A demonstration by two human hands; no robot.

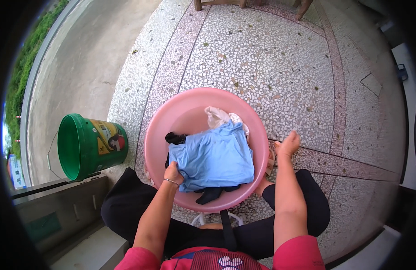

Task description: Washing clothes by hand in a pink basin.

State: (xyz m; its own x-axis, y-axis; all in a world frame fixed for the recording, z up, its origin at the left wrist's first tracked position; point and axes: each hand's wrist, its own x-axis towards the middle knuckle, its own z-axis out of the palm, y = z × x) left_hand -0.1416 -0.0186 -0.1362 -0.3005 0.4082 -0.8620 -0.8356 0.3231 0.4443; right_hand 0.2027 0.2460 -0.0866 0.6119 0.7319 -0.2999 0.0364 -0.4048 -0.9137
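A pink plastic basin (208,206) stands between my knees. In it a light blue cloth garment (214,158) lies spread over black clothing (210,195) and beside a whitish cloth (217,116). My left hand (173,172), with a bracelet at the wrist, grips the garment's lower left corner. Out past the basin's right rim, my right hand (289,143) is raised above the floor, its fingers curled and slightly blurred; no object shows in it, and whether it is fully closed is unclear.
A green plastic bucket (69,146) with a wire handle lies tilted at the left, by a grey ledge (62,199). Wooden furniture legs (221,3) stand at the top edge. Speckled terrazzo floor (262,60) with small scattered leaves surrounds the basin.
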